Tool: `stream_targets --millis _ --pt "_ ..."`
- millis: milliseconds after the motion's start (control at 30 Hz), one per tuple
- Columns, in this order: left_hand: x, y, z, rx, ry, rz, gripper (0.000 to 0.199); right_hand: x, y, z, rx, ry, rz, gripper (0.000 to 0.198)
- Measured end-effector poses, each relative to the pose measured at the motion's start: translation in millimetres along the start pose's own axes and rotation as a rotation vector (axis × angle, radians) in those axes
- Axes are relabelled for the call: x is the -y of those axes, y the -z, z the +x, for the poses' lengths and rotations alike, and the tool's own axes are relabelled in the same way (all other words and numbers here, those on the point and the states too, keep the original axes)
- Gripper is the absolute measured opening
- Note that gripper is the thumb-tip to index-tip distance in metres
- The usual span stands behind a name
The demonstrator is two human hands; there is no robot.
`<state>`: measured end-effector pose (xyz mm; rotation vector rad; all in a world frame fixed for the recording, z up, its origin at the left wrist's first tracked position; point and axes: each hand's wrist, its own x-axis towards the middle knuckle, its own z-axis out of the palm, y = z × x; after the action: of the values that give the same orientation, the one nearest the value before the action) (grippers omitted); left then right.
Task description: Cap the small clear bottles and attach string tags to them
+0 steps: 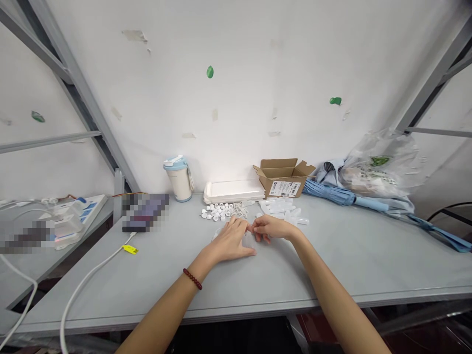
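My left hand (232,239), with a dark red bead bracelet on its wrist, curls over a translucent plastic piece (248,240) just above the table. Its thumb reaches out along the near side. Beside it, my right hand (271,228) has its fingers pinched together at the left fingertips; what they grip is too small to make out. Beyond my left hand lie several small white caps (217,212) and a heap of thin white pieces (240,210). Several clear plastic tubes or bottles (279,205) are spread behind my right hand.
White trays (234,191) and an open cardboard box (283,179) stand against the wall. A cream tumbler (179,179) is at the left, near a blurred dark device (145,214) with a white cable. A blue umbrella (332,192) and a plastic bag (379,167) lie at the right.
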<state>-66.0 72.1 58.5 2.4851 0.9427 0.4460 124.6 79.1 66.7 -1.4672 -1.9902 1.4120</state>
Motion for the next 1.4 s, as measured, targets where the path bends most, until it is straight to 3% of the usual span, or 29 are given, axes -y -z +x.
stream_targets --millis 1167,1400 --pt "-2.2 0.2 -0.1 0.003 -0.007 0.006 0.035 2.0 -2.9 1.2 -0.020 0.008 -0.062 0.002" --pt "1.0 2.4 -0.4 -0.015 0.019 -0.028 0.041 2.7 -1.3 1.1 -0.044 0.013 -0.038 0.004"
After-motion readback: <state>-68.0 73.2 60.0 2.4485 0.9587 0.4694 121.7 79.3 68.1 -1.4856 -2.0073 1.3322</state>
